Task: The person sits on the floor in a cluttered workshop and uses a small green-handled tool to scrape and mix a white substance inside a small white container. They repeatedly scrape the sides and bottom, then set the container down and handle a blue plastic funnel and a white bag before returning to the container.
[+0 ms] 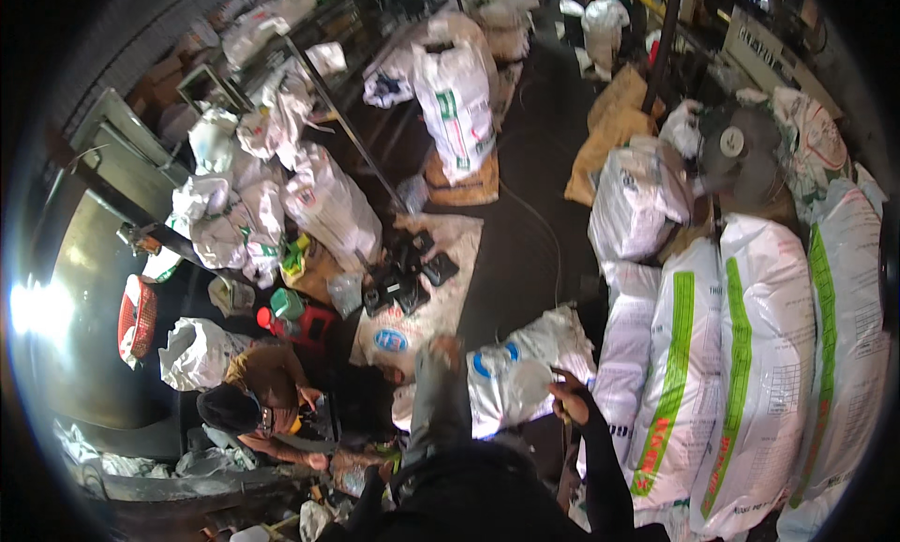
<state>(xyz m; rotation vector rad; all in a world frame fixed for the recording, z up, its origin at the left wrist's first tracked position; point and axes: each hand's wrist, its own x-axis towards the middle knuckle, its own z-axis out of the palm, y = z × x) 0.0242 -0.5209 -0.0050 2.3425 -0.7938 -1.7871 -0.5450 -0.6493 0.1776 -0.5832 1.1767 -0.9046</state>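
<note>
My right hand (569, 398) is at right of centre, its fingers bent round the edge of a round, translucent piece of plastic (527, 390). That piece is over a white sack (483, 389) lying on the floor. Low in the picture, my left hand (383, 471) shows only in part beside my leg, and its fingers are too dark to read. Near it lie clear plastic scraps (349, 477). To my left a co-worker in a black cap (231, 409) sits low, hands around a dark object (319, 416).
Long white sacks with green stripes (667, 373) lie along the right. Black plastic parts (408, 272) are heaped on a flattened sack (450, 303) ahead. A tall full sack (457, 111) stands farther off. A red basket (138, 317) and a metal pole (342, 120) are on the left.
</note>
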